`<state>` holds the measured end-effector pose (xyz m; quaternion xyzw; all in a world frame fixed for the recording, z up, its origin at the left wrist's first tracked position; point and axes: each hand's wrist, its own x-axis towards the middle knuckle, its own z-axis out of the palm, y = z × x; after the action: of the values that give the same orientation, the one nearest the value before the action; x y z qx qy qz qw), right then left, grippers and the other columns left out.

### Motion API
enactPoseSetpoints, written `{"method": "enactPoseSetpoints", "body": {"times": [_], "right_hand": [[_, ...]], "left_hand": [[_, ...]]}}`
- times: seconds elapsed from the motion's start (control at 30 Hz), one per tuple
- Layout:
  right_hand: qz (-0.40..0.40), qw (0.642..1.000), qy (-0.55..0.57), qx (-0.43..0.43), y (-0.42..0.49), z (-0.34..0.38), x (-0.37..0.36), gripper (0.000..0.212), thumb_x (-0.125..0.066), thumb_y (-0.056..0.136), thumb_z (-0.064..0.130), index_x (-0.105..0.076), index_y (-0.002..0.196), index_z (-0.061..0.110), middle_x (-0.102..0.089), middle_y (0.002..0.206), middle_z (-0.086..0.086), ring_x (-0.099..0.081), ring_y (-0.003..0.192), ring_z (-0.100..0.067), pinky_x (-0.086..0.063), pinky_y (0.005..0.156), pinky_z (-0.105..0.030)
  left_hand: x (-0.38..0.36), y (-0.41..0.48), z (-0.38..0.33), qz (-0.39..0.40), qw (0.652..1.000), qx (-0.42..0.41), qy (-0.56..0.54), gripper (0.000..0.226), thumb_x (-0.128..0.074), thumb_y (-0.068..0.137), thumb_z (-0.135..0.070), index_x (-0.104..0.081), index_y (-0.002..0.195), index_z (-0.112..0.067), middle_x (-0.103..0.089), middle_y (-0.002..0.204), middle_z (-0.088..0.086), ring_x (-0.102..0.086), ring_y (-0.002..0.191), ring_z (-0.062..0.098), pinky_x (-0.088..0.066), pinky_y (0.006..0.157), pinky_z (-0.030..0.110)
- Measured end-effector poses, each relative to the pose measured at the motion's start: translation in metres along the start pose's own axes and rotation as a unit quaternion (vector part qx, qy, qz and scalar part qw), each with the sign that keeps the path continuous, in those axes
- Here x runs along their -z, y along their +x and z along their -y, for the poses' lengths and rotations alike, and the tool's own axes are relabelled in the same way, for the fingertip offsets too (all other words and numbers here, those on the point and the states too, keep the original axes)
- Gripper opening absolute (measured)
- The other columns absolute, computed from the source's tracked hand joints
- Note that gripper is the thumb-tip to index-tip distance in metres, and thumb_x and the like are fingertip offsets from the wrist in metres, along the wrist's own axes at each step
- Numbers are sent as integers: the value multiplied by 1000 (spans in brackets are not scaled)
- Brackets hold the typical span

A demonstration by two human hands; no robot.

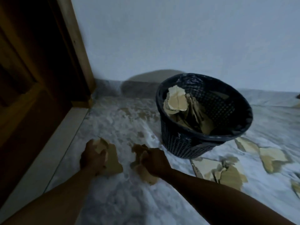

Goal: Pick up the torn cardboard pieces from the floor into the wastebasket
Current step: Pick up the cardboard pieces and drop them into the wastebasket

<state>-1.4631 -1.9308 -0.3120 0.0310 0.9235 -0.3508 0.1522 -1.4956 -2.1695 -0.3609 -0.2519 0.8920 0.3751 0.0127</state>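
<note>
Roughly midway, we judge: torn cardboard (177, 101) sits inside the black mesh wastebasket (178, 143), our left hand (93, 157) and right hand (155, 161) each grip a scrap (113, 161) near it, and several loose pieces (230, 174) lie on the floor (129, 200) beside it.

1. The floor (113, 200) is pale, marbled stone with brown stains.
2. A dark wastebasket (178, 143) stands on it.
3. Several torn cardboard pieces (227, 174) lie flat on it, just right of the wastebasket.
</note>
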Motion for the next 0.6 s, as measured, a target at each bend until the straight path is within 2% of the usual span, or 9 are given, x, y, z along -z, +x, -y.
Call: {"method": "enactPoseSetpoints", "body": {"times": [0.07,0.13,0.2,0.27,0.33,0.4,0.5,0.57,0.6], "right_hand": [[4,997,-35,70,-13,34,30,32,-48,98,30,-70,102,7,-70,103,-15,-66,96,-32,-54,80,-34],[-33,991,-10,131,-26,76,68,28,-55,95,32,-70,87,10,-71,85,-9,-69,77,-19,-57,68,-33],[-103,978,61,168,-39,112,117,30,-60,89,33,-64,65,17,-63,58,4,-60,51,1,-52,50,-18],[-188,960,106,176,-50,133,169,33,-58,80,40,-64,55,18,-60,47,11,-59,45,3,-44,41,-10],[-251,942,171,141,-56,134,215,30,-56,72,44,-66,58,19,-65,55,10,-65,56,-5,-51,45,-18],[-296,929,201,93,-56,119,247,28,-57,75,42,-65,69,15,-68,72,-1,-68,73,-22,-57,57,-33],[-337,930,146,26,-52,80,267,33,-48,89,37,-63,92,7,-64,86,-7,-63,79,-26,-47,55,-29],[-364,925,105,-4,-53,57,274,43,-39,94,37,-62,107,3,-65,103,-13,-59,83,-26,-45,63,-28],[-384,918,93,-10,-56,47,279,46,-36,95,37,-60,112,2,-65,109,-15,-59,88,-28,-48,70,-31]], "left_hand": [[14,-10,-30,23,998,-55,-3,70,-68,89,-17,-34,150,-20,-49,143,16,-52,120,41,-47,84,42],[35,-12,-75,14,994,-108,-21,66,-66,90,-15,-35,149,-17,-47,144,17,-49,125,40,-45,90,41],[62,-13,-130,-30,988,-144,-47,61,-64,90,-16,-39,146,-15,-50,142,16,-50,125,39,-44,93,41],[85,-23,-185,-82,975,-178,-104,52,-63,89,-15,-46,138,-11,-56,134,16,-54,120,37,-42,88,36],[100,-42,-234,-134,961,-186,-152,51,-67,87,-18,-49,134,-13,-59,129,14,-57,116,33,-42,84,33],[103,-68,-274,-132,951,-202,-195,61,-71,86,-24,-44,140,-22,-55,135,8,-55,118,28,-43,85,31],[82,-112,-311,-53,940,-248,-228,68,-71,88,-27,-35,146,-29,-49,141,5,-53,118,24,-44,76,24],[61,-136,-321,-5,937,-253,-241,67,-65,92,-23,-29,148,-29,-47,144,4,-54,115,20,-49,67,18],[51,-146,-325,18,937,-254,-241,66,-62,94,-22,-25,149,-28,-46,145,5,-54,116,22,-52,73,23]]}}
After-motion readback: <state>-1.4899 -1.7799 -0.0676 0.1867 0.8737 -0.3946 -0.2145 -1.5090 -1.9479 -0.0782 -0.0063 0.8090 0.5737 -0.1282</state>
